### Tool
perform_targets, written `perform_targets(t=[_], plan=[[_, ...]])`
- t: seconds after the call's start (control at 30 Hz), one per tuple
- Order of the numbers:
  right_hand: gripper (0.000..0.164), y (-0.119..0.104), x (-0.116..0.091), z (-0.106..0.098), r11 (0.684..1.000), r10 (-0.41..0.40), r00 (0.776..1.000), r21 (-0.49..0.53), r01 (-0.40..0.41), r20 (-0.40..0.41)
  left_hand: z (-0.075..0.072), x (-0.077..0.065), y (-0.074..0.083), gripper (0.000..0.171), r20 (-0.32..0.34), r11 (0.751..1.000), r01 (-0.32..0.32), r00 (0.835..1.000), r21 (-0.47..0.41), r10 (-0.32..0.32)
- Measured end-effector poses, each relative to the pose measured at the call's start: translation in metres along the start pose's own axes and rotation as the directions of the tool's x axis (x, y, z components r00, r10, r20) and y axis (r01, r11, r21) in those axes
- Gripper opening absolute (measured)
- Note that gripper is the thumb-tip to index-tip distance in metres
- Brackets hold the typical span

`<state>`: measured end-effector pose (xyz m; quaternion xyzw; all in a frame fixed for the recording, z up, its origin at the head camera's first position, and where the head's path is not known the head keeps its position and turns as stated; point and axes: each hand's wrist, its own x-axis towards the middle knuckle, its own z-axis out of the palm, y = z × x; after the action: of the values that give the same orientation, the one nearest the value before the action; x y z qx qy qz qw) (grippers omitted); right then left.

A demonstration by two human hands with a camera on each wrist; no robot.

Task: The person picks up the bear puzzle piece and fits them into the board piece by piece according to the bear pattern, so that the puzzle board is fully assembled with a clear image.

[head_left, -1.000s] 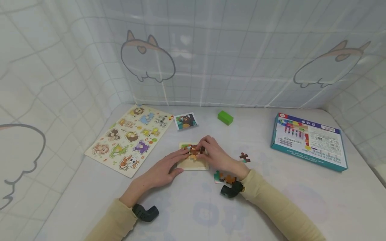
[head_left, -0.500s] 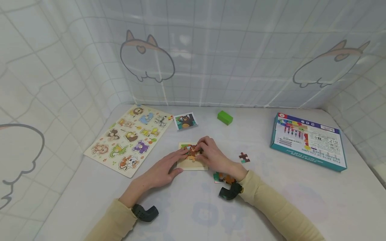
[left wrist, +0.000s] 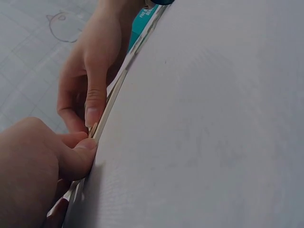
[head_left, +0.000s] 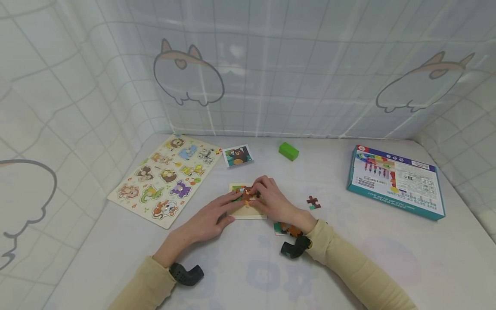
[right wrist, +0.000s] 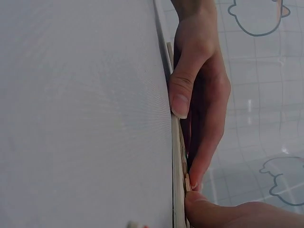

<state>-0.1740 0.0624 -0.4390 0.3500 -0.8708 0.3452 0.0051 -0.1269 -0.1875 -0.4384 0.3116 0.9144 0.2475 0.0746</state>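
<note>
A small wooden puzzle tray (head_left: 248, 214) lies in the middle of the table, with joined bear puzzle pieces (head_left: 248, 193) along its far part and bare wood at the near side. My left hand (head_left: 207, 219) stretches over its left side, fingertips on the pieces and thumb by the near left corner. Bent over the right side, my right hand (head_left: 276, 204) pinches a puzzle piece between thumb and fingers; most of that piece is hidden. In the left wrist view, a thin wooden edge (left wrist: 92, 129) shows at the right thumb's tip, close to my left thumb.
Several loose puzzle pieces (head_left: 291, 230) lie by my right wrist, and a brown one (head_left: 314, 202) sits farther right. Behind the tray are a bear picture card (head_left: 237, 156) and a green block (head_left: 289, 151). An animal board (head_left: 159, 183) lies left, a teal box (head_left: 395, 183) right.
My right hand has shifted very slightly left over the pieces, its wrist covering more of the loose ones. The left hand stays where it was.
</note>
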Motion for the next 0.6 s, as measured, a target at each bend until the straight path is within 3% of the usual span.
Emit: perform_targets(t=[0.6], plan=[[0.013,0.0000,0.0018,-0.0010,0.999,0.048,0.999,0.003,-0.048,0.008,0.0008,0.0018,0.0026,0.053,0.003,0.997,-0.037,0.999,0.070,0.037]])
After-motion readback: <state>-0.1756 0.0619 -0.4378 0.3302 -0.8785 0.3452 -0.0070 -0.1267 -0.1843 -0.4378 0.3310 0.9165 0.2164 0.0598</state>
